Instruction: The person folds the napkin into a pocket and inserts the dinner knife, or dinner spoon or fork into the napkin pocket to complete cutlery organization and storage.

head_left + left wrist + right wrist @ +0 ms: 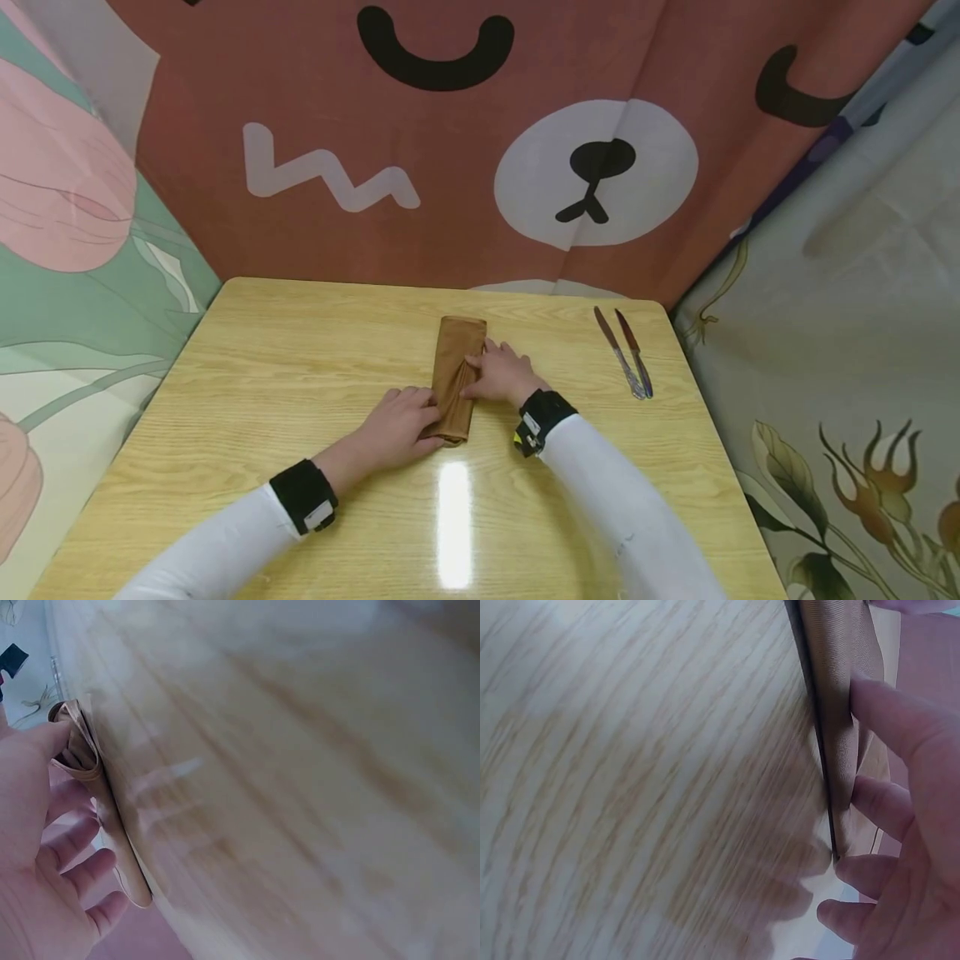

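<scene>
A brown cloth napkin (pixel 455 358), folded into a long narrow strip, lies near the middle of the wooden table. At its near left corner my left hand (pixel 401 425) pinches the cloth. The left wrist view shows that thumb at the open end of the folded napkin (pixel 114 829), where its layers show; the other fingers are spread along its side. My right hand (pixel 506 375) grips the right edge, with creases running from its fingertips. Seen from the right wrist, the fingers are bent against the napkin's long side (pixel 831 697).
Two table knives, one (pixel 618 353) left of the other (pixel 637 353), lie at the table's far right with handles toward me. The wooden table (pixel 300 358) has rounded far corners. Printed curtains (pixel 322 242) hang behind it and at both sides.
</scene>
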{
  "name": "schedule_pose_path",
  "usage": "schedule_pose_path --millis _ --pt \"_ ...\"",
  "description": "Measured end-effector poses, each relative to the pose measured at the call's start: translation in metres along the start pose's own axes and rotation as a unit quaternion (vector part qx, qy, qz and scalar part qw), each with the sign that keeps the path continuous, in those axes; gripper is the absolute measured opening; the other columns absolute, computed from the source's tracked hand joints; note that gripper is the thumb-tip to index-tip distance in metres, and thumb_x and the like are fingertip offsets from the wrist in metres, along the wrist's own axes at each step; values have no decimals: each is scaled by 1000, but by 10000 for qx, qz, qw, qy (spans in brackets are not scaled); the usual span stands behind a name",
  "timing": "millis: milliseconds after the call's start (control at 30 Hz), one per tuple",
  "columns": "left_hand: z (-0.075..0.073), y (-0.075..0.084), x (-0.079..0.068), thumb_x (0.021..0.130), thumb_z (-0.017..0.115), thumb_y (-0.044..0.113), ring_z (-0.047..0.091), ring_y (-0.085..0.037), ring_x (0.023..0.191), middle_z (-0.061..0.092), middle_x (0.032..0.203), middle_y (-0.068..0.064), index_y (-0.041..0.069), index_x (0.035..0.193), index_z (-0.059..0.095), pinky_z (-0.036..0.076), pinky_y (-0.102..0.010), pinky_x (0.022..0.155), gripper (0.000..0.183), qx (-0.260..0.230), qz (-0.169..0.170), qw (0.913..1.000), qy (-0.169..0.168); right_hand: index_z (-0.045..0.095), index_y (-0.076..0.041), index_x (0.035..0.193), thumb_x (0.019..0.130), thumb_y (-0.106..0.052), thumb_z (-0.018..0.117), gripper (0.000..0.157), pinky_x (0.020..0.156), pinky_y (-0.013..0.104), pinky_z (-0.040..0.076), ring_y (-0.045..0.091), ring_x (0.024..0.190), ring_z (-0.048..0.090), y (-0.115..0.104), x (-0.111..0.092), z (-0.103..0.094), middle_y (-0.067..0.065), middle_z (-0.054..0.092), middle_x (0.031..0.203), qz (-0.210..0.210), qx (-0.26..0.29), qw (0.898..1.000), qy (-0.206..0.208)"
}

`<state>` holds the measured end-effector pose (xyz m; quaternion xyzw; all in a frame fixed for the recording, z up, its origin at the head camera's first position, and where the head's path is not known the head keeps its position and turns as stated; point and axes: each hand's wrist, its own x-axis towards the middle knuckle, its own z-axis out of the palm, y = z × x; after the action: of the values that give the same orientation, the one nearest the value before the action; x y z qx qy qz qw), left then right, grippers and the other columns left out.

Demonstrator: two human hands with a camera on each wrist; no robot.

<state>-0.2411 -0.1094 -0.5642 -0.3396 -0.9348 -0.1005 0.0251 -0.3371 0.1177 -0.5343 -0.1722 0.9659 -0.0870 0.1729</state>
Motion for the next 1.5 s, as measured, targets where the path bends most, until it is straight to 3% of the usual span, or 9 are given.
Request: schedule_pose_path --millis 100,233,433,533,800,1133,1500 --pt "1 1 2 89 60 56 48 -23 122 54 129 -4 18 119 66 39 -47 98 49 -24 92 9999 40 42 -35 146 77 -68 67 81 102 72 26 42 144 19 1 -1 1 12 19 161 -14 114 9999 -30" --pt "2 7 8 91 60 53 46 -26 130 51 140 -8 13 126 63 38 -48 105 53 30 477 9989 12 41 -35 147 74 -70 68 85 102 72 26 43 144 19 2 -3 2 13 18 161 9 249 9997 -50" --pt "-1 23 15 94 54 55 30 -36 143 29 156 -19 2 146 41 28 -50 113 76 -226 917 9928 -734 41 -35 147 77 -65 68 81 101 73 26 44 144 20 3 -3 3 15 20 160 22 343 9994 -71" --pt "-1 29 15 93 49 62 22 -37 145 21 158 -20 1 150 32 26 -54 113 85 -196 916 9901 -1049 40 -36 147 78 -65 67 80 101 73 27 44 144 20 4 -2 4 16 21 160 12 304 9995 -98" --pt "3 38 10 87 41 77 9 -36 148 8 161 -18 3 154 20 21 -57 114 102 76 765 9870 -1411 37 -39 148 77 -71 64 83 102 74 24 43 145 17 8 0 7 15 20 160 12 251 9996 -140" --pt "8 46 5 78 32 88 1 -35 149 0 162 -16 9 156 12 15 -56 116 113 318 606 9859 -1524 29 -42 151 79 -71 61 83 105 73 18 41 147 9 8 -2 7 14 12 162 -52 328 9990 -311" --pt "9 50 7 74 32 92 -2 -34 149 -3 163 -14 11 157 9 13 -55 117 118 162 401 9840 -1731 25 -40 153 88 -70 48 75 104 73 21 43 146 14 12 -12 15 15 14 162 -366 18 9993 -70"
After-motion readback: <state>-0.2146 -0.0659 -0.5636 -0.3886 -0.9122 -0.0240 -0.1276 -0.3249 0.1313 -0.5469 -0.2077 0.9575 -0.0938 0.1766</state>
